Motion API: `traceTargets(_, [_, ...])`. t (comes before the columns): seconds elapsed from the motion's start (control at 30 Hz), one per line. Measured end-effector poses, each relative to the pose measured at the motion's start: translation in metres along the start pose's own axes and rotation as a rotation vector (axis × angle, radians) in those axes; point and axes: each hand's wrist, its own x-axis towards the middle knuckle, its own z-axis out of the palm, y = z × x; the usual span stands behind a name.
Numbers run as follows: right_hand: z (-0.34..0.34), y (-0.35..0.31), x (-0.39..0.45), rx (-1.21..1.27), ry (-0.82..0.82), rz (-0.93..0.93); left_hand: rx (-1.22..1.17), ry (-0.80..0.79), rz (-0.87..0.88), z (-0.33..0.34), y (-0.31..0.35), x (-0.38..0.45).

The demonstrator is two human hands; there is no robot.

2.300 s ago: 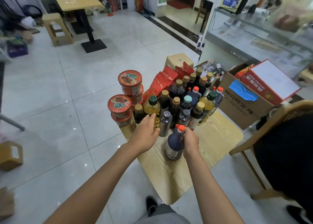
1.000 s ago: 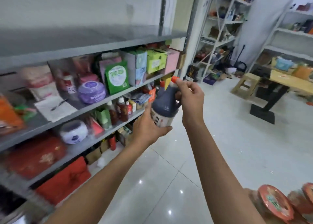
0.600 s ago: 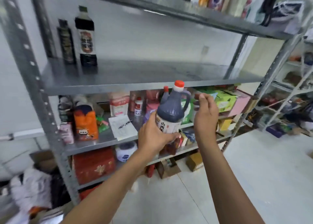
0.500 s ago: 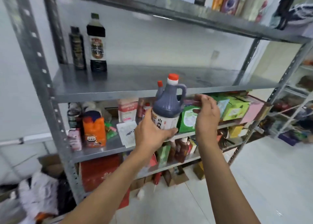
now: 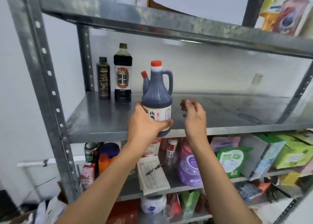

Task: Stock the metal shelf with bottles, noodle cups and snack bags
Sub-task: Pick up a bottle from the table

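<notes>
head view: the dark jug bottle (image 5: 156,95) is held upright, its long axis vertical, with its base at the front edge of the metal shelf (image 5: 220,112). the left hand (image 5: 145,124) is clamped around the labelled lower body, so the bottle stands directly above and in front of this grip. the right hand (image 5: 194,114) is just beside it, to the right, with loosely curled fingers that hold nothing. two bottles (image 5: 115,78) stand at the back left, well apart. the left hand is judged nearer for setting the jug inward.

The vinegar jug (image 5: 156,95) base is hidden by the left hand (image 5: 145,124); top-shelf packages (image 5: 284,10) are cropped and blurred.
</notes>
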Motion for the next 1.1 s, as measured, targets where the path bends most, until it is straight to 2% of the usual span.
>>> traceTargets(0.17, [0.018, 0.018, 0.060, -0.010, -0.058, -0.088, 0.099, 0.067, -0.075, 0.033, -0.001, 0.064])
traceTargets(0.37, [0.051, 0.043, 0.128, -0.081, -0.202, 0.016, 0.160, 0.157, -0.126, 0.064, -0.018, 0.136])
traceTargets(0.57, [0.077, 0.061, 0.178, -0.213, -0.330, 0.075, 0.179, 0.182, -0.178, 0.085, -0.035, 0.194])
traceTargets(0.73, [0.099, 0.067, 0.202, -0.374, -0.506, 0.115, 0.197, 0.219, -0.207, 0.097, -0.050, 0.222])
traceTargets(1.1, [0.109, 0.077, 0.220, -0.509, -0.578, 0.136, 0.284, 0.206, -0.190, 0.117, -0.071, 0.275])
